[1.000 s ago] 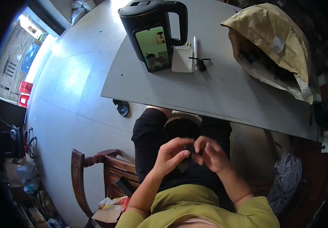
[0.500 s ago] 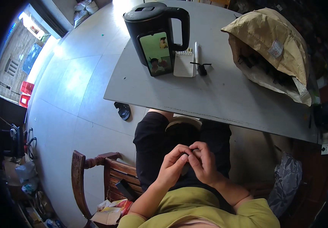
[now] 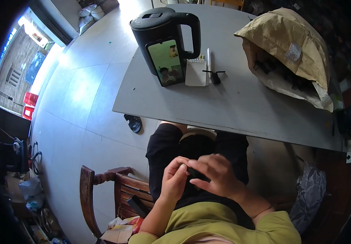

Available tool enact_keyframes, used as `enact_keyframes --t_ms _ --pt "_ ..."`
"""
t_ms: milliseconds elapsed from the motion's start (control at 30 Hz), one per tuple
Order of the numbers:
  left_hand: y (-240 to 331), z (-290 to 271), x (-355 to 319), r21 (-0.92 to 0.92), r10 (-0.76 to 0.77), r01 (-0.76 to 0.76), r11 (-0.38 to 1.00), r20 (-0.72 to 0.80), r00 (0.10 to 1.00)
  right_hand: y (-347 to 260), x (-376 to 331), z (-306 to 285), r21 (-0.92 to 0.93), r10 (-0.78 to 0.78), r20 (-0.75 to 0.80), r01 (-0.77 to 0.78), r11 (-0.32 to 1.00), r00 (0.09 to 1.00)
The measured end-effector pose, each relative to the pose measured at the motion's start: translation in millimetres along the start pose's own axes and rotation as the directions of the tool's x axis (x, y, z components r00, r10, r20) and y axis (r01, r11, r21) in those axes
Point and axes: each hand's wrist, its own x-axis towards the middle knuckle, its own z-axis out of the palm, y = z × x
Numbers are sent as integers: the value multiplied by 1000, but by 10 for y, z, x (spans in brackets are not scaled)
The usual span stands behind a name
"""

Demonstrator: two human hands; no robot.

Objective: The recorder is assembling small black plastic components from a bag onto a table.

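Observation:
Over my lap, my left hand (image 3: 174, 179) is closed, thumb against fingertips, at one end of a small black piece (image 3: 194, 173). The dark trousers behind make its shape hard to tell. Just to its right, my right hand (image 3: 216, 175) has its thumb and fingers apart; the fingers are smeared by motion and lie over part of the piece. Ahead on the grey table (image 3: 163, 103) lies a small black part with a thin crossbar (image 3: 215, 78), beside a notepad (image 3: 196, 73) and a white pen (image 3: 209, 60).
A black kettle (image 3: 153, 24) stands on the table with a phone (image 3: 165, 63) leaning against it. At the right, an open brown paper bag (image 3: 285, 36) contains black pieces. A wooden chair (image 3: 88, 195) is at my left, and a sandal (image 3: 134, 123) lies on the floor.
My hands were pressed together at the fingertips. Now the right hand has opened and drawn away to the right, and the black piece shows between them.

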Motion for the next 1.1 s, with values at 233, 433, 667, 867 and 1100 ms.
enact_keyframes --t_ms 233,433,667,867,1100 --pt "61 42 -50 535 266 -416 735 337 903 32 -218 47 534 431 -26 -352 769 902" --pt "184 13 -16 703 252 -629 332 576 777 120 -290 -5 770 533 474 -624 135 701" --pt "40 112 -124 760 289 -556 337 478 829 5 -395 233 821 620 407 -566 74 671" --pt "341 -2 -69 681 -33 -572 457 656 754 90 -515 63 654 47 756 -755 -48 652" --pt "325 -44 -31 557 -107 -640 528 792 601 7 -428 -83 585 -78 762 -632 508 642"
